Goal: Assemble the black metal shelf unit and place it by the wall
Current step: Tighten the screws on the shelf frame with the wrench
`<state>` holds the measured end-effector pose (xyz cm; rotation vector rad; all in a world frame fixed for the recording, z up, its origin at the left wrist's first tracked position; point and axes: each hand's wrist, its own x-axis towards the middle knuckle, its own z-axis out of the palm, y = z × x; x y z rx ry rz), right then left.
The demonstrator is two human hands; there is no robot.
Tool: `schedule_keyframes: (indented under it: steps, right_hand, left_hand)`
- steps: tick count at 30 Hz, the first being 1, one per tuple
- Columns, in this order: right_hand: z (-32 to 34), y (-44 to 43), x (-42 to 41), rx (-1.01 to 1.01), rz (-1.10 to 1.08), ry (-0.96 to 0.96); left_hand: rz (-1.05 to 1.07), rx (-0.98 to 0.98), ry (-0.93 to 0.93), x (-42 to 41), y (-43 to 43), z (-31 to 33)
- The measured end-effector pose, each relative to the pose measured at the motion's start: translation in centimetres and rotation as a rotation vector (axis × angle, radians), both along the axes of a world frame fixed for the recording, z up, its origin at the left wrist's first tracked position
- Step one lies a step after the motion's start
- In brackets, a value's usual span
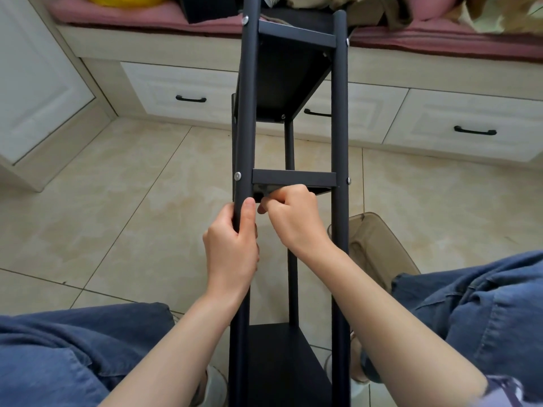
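Left hand: clamped around the left pole of the black metal shelf unit, thumb laid upward along the tube, just below the middle shelf.

Right hand: fingers curled, knuckles up, fingertips tucked against the underside of the middle shelf near its left end. Whether they pinch a small part there cannot be told.

Silver screw heads sit on the outer faces of the left pole and right pole at middle-shelf height.

The unit runs up the centre of the frame, tilted away from the person. Its lower shelf lies at bottom centre between knees in blue jeans. Its upper shelf reaches the pink cushion at the top edge.

Below the cushion, white drawers with black handles span the upper part of the frame. Beige floor tiles fill the middle. A brown translucent container stands just right of the right pole.
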<state>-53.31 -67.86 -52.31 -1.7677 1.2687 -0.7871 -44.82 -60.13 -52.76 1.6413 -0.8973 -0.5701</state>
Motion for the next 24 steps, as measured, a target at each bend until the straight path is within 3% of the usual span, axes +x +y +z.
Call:
schedule_keyframes:
  steps: [10, 24]
  right_hand:
    - [0.1, 0.3, 0.4, 0.000, 0.006, -0.097]
    - [-3.7, 0.4, 2.6, -0.297, -0.092, -0.179]
  left_hand:
    - [0.007, 0.012, -0.005, 0.1, 0.0, -0.1]
    - [-0.002, -0.023, 0.015, 0.3, 0.0, -0.3]
